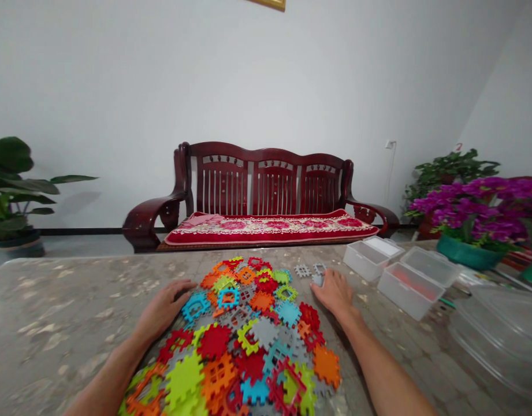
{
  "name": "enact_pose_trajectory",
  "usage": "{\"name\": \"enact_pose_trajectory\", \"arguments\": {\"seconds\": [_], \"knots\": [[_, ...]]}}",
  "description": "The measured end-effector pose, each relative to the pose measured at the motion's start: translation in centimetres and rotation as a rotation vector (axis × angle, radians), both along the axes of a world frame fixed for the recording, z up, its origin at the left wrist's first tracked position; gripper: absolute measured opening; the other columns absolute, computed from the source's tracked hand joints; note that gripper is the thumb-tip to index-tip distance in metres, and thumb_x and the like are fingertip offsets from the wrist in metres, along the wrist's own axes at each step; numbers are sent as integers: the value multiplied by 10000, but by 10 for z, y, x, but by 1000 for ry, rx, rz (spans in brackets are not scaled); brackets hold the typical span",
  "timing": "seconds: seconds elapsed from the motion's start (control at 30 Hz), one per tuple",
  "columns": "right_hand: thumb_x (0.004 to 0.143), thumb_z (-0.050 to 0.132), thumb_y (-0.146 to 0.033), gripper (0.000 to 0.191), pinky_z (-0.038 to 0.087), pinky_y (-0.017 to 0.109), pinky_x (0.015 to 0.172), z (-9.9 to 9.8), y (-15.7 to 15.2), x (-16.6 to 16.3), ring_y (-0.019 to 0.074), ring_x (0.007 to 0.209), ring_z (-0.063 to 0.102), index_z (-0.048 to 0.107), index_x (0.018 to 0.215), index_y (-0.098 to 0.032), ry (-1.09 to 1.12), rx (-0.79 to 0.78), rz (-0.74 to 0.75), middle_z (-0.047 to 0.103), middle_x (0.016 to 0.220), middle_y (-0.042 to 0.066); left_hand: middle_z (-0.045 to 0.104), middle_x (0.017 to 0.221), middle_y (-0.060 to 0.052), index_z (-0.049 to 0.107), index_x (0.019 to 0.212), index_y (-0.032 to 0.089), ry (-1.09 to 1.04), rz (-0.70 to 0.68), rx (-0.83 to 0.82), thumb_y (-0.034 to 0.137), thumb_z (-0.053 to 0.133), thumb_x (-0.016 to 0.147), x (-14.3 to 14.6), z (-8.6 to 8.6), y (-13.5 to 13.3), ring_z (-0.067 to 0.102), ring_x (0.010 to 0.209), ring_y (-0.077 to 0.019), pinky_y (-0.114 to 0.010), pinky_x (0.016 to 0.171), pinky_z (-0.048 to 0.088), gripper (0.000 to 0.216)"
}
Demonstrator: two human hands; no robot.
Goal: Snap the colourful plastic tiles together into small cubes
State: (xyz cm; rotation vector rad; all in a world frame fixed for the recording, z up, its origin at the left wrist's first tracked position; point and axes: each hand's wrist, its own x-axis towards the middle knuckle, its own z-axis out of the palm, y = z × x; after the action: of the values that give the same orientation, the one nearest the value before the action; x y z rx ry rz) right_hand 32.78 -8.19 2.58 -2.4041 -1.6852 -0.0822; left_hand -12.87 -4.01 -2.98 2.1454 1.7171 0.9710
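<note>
A large heap of toothed plastic building tiles (216, 341) in red, orange, lime, blue and grey spreads across the table in front of me. Some tiles are solid, others are window frames. My left hand (166, 304) rests on the table at the heap's left edge, fingers loosely stretched and apart, nearest a blue window tile (195, 306). On the far right side, my right hand (335, 290) has its thumb and fingertips on a grey tile (317, 279), partly covered by the fingers. Another grey window tile (302, 270) lies just left of it, apart from the heap.
Right of my right hand stand clear plastic boxes (365, 260), one with orange-red contents (413, 286). Clear lids (499, 329) lie nearer me. Purple flowers in a green pot (469, 252) are at the far right. A wooden bench (272, 179) stands beyond the patterned table (75, 312).
</note>
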Motion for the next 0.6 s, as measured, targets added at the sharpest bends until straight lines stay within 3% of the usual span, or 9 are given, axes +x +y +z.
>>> {"name": "enact_pose_trajectory", "arguments": {"seconds": [0.17,0.3,0.43,0.6], "knots": [[840,573,-326,446,478,401,911,-2,-4,8,333,1149,620,598,1248,-147,27,9,-1,669,1204,195,730,1234,-106,768,1074,211,5,3,-17,488,497,817,0,0,0,644,1188,-296,-459,1107,444,465],[835,589,-335,465,487,372,899,-7,-2,25,306,1120,651,576,1268,-167,112,137,3,686,1211,154,733,1228,-105,768,1071,209,7,-5,-12,475,495,818,0,1,-1,645,1186,-292,-453,1107,444,457],[841,614,-335,497,473,340,960,-11,15,40,268,1164,640,539,1304,-168,208,326,19,681,1253,134,735,1225,-97,770,1067,219,8,-5,-8,471,492,827,0,0,-1,647,1184,-289,-445,1103,448,446],[841,636,-329,531,461,340,980,-19,41,46,269,1167,637,523,1332,-159,220,306,10,683,1249,131,748,1193,-76,772,1045,234,3,-1,13,472,503,824,1,2,-2,663,1152,-279,-422,1082,472,422]]}}
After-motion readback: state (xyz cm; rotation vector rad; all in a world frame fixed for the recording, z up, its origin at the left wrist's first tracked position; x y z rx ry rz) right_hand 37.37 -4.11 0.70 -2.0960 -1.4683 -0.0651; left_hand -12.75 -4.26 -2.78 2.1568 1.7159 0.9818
